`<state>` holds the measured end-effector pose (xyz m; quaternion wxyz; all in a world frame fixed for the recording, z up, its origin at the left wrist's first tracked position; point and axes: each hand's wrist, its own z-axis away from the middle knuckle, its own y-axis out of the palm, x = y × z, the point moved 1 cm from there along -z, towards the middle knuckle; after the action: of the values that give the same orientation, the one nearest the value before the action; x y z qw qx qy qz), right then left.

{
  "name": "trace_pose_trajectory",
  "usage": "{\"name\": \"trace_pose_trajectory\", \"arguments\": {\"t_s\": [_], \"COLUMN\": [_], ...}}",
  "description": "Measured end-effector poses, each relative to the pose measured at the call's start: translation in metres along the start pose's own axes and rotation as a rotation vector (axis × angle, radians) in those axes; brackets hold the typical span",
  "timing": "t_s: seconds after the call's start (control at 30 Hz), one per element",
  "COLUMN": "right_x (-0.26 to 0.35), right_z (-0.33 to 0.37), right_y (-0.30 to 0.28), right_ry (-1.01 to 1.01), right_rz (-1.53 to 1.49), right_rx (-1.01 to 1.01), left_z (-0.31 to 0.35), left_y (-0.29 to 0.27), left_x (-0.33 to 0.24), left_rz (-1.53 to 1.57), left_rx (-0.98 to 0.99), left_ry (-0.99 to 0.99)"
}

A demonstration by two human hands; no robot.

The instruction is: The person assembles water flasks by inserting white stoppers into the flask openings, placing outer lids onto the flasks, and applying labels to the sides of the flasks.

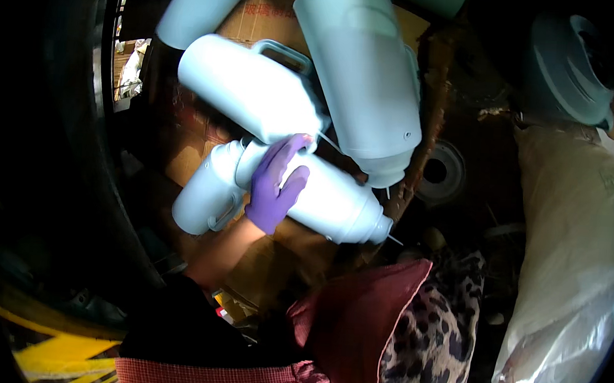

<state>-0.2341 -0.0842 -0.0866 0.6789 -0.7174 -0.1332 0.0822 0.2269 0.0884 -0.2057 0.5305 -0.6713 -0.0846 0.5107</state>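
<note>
"Maroon cloth seamed to leopard-print cloth fills the bottom centre of the frame, nearest the camera; what are you gripping beyond it?"

"My purple-gloved left hand lies across a pale blue flask at the centre of the frame; my fingers stretch toward the upper right, thumb spread from them; whether they squeeze or merely rest, I cannot tell; nor can I tell for my right hand."

"Which edges crowd you?"

"Just above my fingers the loop-handled flask slants down toward them; to its right the big flask points its neck at my flask's far half; at lower left the stubby-looking flask sits against my flask's other end, touching or not I cannot tell; the ragged brown edge runs right of the big flask."

"And room to move?"

"Bare cardboard opens below my flask; past the ragged edge a pale ring lies in shadow; a pale sack lines the frame's right side, well apart from my hand."
</note>
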Motion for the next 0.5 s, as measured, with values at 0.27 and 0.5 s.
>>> {"name": "trace_pose_trajectory", "arguments": {"t_s": [0.27,0.5], "right_x": [-0.051,-0.058], "right_z": [0.088,0.118], "right_y": [0.005,0.009], "right_ry": [0.17,-0.113], "right_rz": [-0.199,-0.162], "right_rx": [-0.051,-0.139], "left_z": [0.073,0.139], "left_y": [-0.044,-0.088], "left_x": [0.115,0.032], "left_rz": [0.56,0.563], "left_rx": [-0.276,-0.039], "left_ry": [-0.651,-0.447]}}
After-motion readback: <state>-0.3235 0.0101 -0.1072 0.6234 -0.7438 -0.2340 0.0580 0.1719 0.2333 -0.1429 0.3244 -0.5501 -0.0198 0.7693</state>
